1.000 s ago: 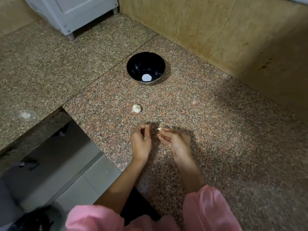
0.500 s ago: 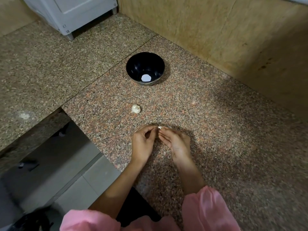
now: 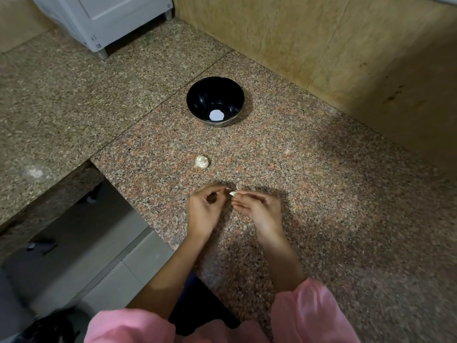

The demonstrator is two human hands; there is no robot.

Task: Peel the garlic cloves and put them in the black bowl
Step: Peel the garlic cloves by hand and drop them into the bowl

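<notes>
The left hand [image 3: 205,209] had drawn just apart from the small white garlic clove [image 3: 233,193], which the right hand [image 3: 257,209] pinched above the speckled granite bench [image 3: 321,194]. Its fingers were curled, but I cannot tell whether on skin. Peeling looked unfinished, with the round black bowl [image 3: 197,95] well apart. No writing was legible.

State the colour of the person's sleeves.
Pink; both sleeves show at the bottom of the head view.
</notes>
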